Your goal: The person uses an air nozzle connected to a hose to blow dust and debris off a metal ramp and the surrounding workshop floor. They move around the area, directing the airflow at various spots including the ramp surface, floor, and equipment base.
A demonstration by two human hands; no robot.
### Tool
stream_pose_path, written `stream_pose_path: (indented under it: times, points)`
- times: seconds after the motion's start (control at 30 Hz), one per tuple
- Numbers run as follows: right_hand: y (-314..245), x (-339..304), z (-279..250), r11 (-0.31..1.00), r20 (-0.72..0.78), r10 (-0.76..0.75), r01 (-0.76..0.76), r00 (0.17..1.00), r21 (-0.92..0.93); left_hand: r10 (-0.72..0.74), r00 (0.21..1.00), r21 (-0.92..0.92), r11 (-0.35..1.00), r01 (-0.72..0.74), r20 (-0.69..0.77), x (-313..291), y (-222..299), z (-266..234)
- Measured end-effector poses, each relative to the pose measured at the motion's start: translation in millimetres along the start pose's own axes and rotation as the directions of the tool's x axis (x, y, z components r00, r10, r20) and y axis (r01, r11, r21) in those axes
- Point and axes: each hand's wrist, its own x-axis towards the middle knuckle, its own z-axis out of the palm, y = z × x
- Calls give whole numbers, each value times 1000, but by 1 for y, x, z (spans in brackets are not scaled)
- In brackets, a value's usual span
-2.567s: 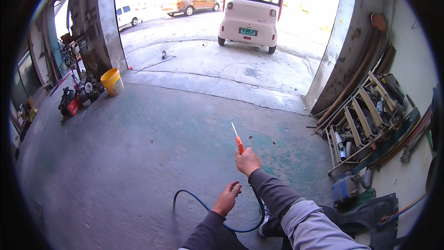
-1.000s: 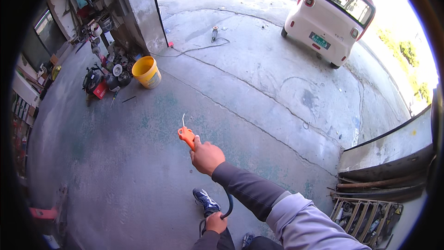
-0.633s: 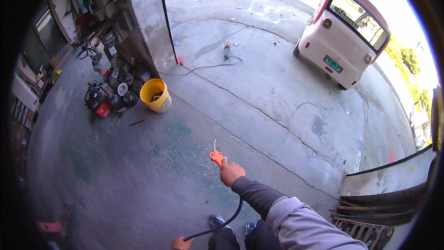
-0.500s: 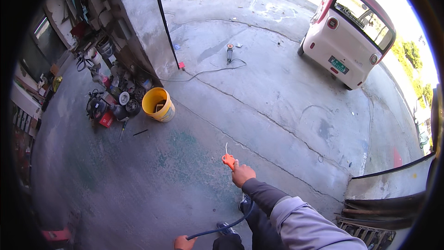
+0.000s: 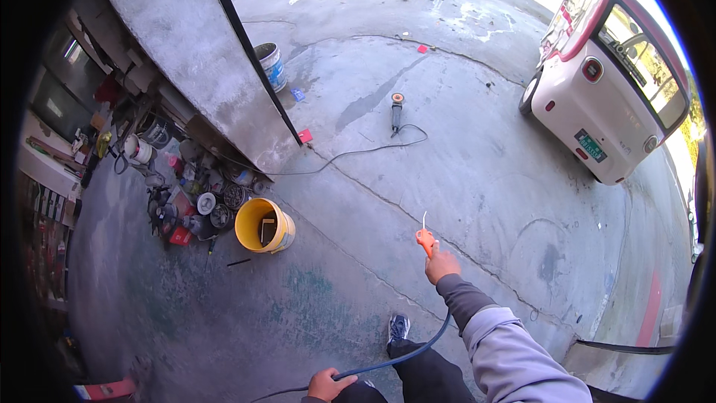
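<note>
An orange air blow gun (image 5: 425, 239) with a thin pale nozzle is gripped in my right hand (image 5: 443, 263), held out over the concrete floor. From it a dark blue hose (image 5: 403, 359) curves down past my legs. My left hand (image 5: 326, 386), low in the picture, is closed around that hose, which trails on toward the lower left. Farther ahead, an angle grinder (image 5: 397, 113) stands or lies on the concrete with its disc end away from me, apart from both hands.
A yellow bucket (image 5: 282, 233) with pieces inside stands left of centre, beside a heap of tools and containers (image 5: 195, 205). The grinder's cord (image 5: 350, 153) crosses the floor toward a concrete pillar (image 5: 179, 45). A white and red vehicle (image 5: 574, 119) is parked at right.
I have moved forward, so the grinder and bucket sit lower in the picture. My right hand with the blow gun has shifted right; more of my left hand and the hose now shows.
</note>
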Motion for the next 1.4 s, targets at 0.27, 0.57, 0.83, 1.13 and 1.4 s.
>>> stream_pose_path:
  times: [0.27,0.57,0.83,1.13,1.4]
  points:
    - [-50,98,-43,995,334,-79,51,939,92,42,989,-194,979,-69,-139,77,69,-61]
    - [-256,127,-17,895,244,-437,446,866,20,-188,957,-255,958,128,-223,176,23,-126]
    - [-305,265,-34,995,260,-37,12,965,97,-301,931,-175,947,268,-207,245,47,-208]
    - [-248,404,-100,985,240,140,-160,960,62,-113,979,-151,985,87,-171,314,125,-173]
    - [-205,505,-156,984,171,143,-158,975,80,-124,992,-86,989,124,6,346,214,-124]
